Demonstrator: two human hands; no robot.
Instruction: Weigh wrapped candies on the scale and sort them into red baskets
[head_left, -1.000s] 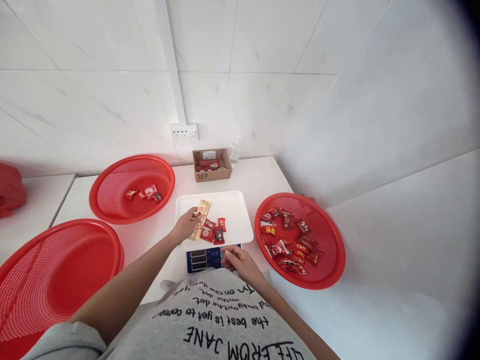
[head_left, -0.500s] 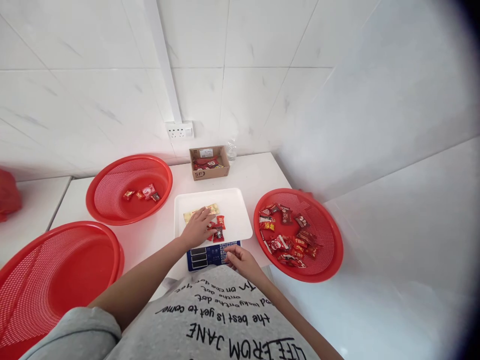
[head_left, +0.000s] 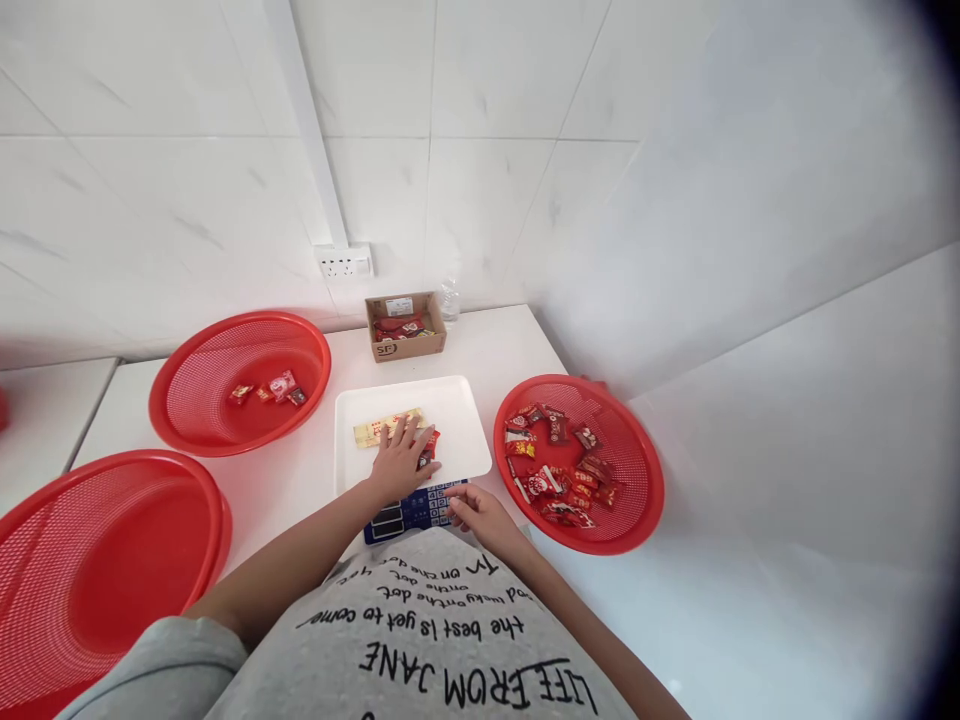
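My left hand (head_left: 399,462) lies spread over the white tray (head_left: 465,420) of a weighing scale, its fingers apart. Under and beside it are small red candy packets (head_left: 430,446), partly covered by the palm and fingers. A long yellow packet (head_left: 388,428) lies just beyond the fingertips on the same tray. My right hand (head_left: 474,510) hovers at or touches the right end of the scale's blue keypad (head_left: 420,508), with the fingers loosely curled and apart and nothing seen in them.
To the right stands a red basket (head_left: 654,480) of wrapped candies. At the left are a red basket (head_left: 159,400) with several candies and a nearer red basket (head_left: 217,530). A cardboard box (head_left: 409,348) of packets and a clear plastic bottle (head_left: 449,300) stand by the wall.
My left hand has spread its fingers and come down over the red packets, hiding more of them. My right hand stays by the keypad. The view has shifted slightly.
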